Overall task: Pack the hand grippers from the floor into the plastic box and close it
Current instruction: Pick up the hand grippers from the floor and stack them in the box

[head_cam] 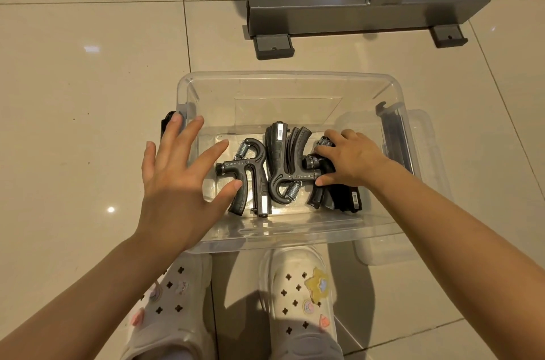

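Your clear plastic box [290,76] sits open on the tiled floor [88,94] in the middle of the frame, just above your two white clogs [298,294] at the bottom edge. Three black hand grippers lie on its bottom. The left gripper [246,175] lies with its spring toward the upper left and its handles pointing down. The middle gripper [284,159] is turned the other way, handles up and spring at the lower end, and it touches its neighbours on both sides. The right gripper [333,191] is mostly hidden under your hand.

Your right hand [351,159] reaches down into the right part of the box, and its fingers are curled over the top of the right gripper, grasping it near the spring and knob. Your left hand [180,182] hovers over the box's left wall with the fingers spread and straight, holding nothing; its thumb tip is just beside the left gripper's handle, though whether it touches is unclear.

A dark latch [166,123] shows on the outside of the left wall, partly behind your fingertips. The clear lid [424,182] lies to the right of the box, partly beneath it. A grey metal stand [365,10] rests on the floor in the upper right of the frame, well apart from the box.
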A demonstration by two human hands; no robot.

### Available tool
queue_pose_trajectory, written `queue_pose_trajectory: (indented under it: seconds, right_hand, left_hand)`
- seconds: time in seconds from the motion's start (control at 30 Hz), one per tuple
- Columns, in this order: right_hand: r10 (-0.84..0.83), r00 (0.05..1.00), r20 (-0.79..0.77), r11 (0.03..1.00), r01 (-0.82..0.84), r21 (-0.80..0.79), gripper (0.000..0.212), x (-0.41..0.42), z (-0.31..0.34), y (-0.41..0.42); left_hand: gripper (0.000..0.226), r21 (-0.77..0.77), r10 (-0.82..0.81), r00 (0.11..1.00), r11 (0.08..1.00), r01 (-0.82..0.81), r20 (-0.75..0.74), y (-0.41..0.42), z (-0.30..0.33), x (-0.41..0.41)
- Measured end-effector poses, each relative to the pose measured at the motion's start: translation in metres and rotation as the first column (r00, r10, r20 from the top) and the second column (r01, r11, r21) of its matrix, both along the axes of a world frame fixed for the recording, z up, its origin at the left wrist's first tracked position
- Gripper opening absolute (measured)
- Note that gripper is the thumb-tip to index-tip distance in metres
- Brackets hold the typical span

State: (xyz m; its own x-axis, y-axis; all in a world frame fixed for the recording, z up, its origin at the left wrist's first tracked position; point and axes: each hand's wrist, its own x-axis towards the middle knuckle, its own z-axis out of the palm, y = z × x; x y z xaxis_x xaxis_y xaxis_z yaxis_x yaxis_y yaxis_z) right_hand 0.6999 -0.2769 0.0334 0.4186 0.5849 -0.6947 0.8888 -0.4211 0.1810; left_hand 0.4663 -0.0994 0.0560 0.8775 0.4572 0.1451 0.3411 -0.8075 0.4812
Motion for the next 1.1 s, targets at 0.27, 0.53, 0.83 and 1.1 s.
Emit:
queue_pose_trajectory:
  seconds: [0.27,0.53,0.83,1.1]
  right_hand:
    - [-0.023,0.994,-0.103,0.997,0.016,-0.076,0.099,0.008,-0.006,0.009]
    - [-0.023,0.992,-0.123,0.996,0.012,-0.087,0.092,0.007,-0.012,0.003]
    - [-0.179,0.975,-0.133,0.982,0.186,0.04,0.098,-0.004,-0.002,-0.001]
    - [0.203,0.979,-0.017,0.937,-0.189,0.293,0.097,-0.027,-0.002,0.015]
  left_hand:
    - [0.056,0.018,-0.003,1.0,1.0,0.003,-0.009,0.0,0.0,-0.001]
    - [0.058,-0.001,0.004,0.999,1.0,-0.004,-0.045,0.001,0.0,0.002]
    - [0.059,-0.013,0.022,0.997,1.0,-0.023,-0.067,0.001,0.002,0.003]
    - [0.059,-0.014,0.012,0.997,1.0,-0.013,-0.075,0.001,0.003,0.002]
